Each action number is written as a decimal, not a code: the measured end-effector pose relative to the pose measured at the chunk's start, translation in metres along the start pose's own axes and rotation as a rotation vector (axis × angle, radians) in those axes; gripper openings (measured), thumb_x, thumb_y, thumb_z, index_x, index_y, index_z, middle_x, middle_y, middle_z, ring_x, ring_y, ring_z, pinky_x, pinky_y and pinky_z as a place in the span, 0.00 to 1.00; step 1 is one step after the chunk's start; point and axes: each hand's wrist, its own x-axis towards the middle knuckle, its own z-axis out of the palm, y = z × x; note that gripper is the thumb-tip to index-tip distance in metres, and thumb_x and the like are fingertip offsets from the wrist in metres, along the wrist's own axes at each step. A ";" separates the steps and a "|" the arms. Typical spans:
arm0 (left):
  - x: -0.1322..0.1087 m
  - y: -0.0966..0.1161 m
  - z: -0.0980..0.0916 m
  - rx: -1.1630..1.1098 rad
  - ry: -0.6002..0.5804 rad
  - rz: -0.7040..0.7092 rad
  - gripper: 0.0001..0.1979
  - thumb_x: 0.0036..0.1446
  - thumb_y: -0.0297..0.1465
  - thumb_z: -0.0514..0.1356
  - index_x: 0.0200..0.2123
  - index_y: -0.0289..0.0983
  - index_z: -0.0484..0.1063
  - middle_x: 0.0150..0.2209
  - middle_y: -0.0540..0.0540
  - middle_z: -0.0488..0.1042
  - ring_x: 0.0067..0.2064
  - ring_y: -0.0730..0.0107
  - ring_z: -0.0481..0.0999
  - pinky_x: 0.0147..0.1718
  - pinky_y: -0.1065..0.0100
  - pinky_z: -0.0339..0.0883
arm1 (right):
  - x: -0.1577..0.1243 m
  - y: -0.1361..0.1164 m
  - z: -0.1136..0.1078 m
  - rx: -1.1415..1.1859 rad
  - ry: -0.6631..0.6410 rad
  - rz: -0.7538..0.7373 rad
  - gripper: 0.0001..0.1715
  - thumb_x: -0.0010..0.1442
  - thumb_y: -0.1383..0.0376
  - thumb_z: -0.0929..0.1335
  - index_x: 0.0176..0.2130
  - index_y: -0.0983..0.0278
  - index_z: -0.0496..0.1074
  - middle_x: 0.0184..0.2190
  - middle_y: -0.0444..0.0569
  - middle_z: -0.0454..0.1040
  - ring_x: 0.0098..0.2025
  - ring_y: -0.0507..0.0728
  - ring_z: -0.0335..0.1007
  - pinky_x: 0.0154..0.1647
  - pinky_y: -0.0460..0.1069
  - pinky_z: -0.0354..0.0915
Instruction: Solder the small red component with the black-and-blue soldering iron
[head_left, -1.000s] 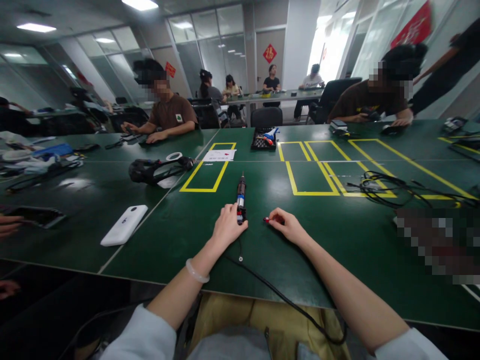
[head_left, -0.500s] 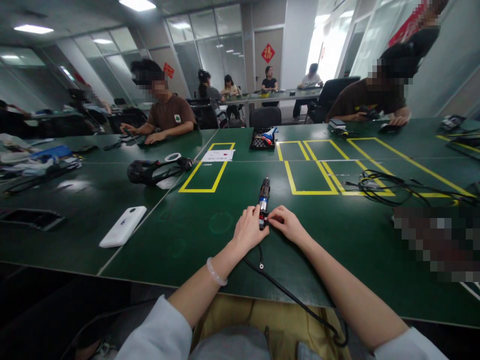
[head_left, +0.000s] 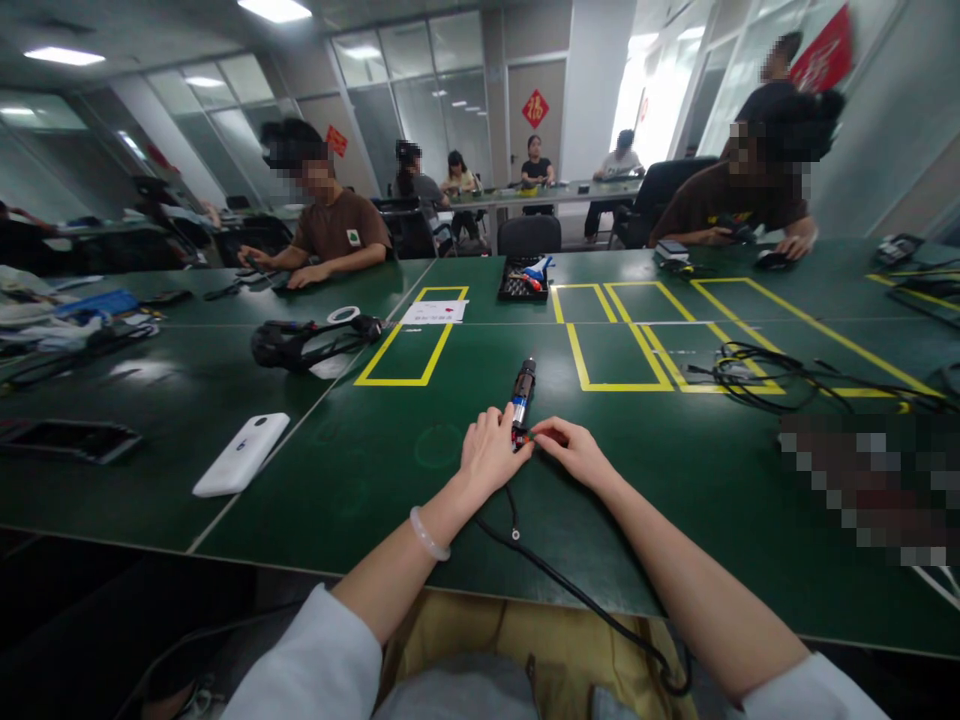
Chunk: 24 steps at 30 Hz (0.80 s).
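Observation:
What looks like an electric screwdriver (head_left: 523, 393) with its casing off lies on the green table, black nose pointing away from me. Its silver and blue motor is bare, and small red parts show at the near end. My left hand (head_left: 491, 450) is closed round the near end from the left. From the right, my right hand (head_left: 574, 447) pinches at a tiny part or wire there, too small to make out. A black cable (head_left: 574, 580) runs from under my left hand toward my lap, with a short lead ending in a ring terminal (head_left: 515, 535).
To the left lie a white phone-shaped case (head_left: 241, 455) and a black headset (head_left: 300, 340). A black tray (head_left: 514, 293) of tools stands ahead, beyond yellow tape outlines (head_left: 626, 387). Coiled black cables (head_left: 757, 365) lie at right. Two people sit across the table.
My hands and the screwdriver have shifted slightly left in view. The screwdriver leans a little more to the right, and a small orange-green bit now shows at my right fingertips.

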 end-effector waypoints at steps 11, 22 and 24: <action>-0.033 -0.120 -0.042 0.272 -0.079 -0.150 0.33 0.59 0.49 0.48 0.63 0.37 0.56 0.49 0.36 0.66 0.47 0.52 0.68 0.44 0.58 0.61 | -0.002 -0.005 -0.002 -0.049 -0.060 0.024 0.12 0.60 0.61 0.65 0.39 0.63 0.75 0.32 0.47 0.76 0.31 0.54 0.69 0.35 0.48 0.63; -0.041 -0.282 -0.077 0.412 -0.180 -0.468 0.37 0.57 0.52 0.44 0.63 0.36 0.54 0.56 0.31 0.63 0.55 0.39 0.63 0.53 0.48 0.55 | -0.002 -0.009 -0.002 -0.058 -0.085 0.034 0.11 0.60 0.63 0.65 0.38 0.64 0.75 0.32 0.47 0.76 0.31 0.54 0.68 0.34 0.48 0.62; -0.042 -0.296 -0.079 0.420 -0.195 -0.496 0.37 0.57 0.53 0.43 0.64 0.38 0.54 0.57 0.32 0.62 0.56 0.38 0.63 0.54 0.47 0.53 | -0.001 -0.008 -0.002 -0.054 -0.089 0.034 0.11 0.60 0.63 0.65 0.39 0.64 0.75 0.32 0.47 0.76 0.31 0.54 0.68 0.35 0.48 0.62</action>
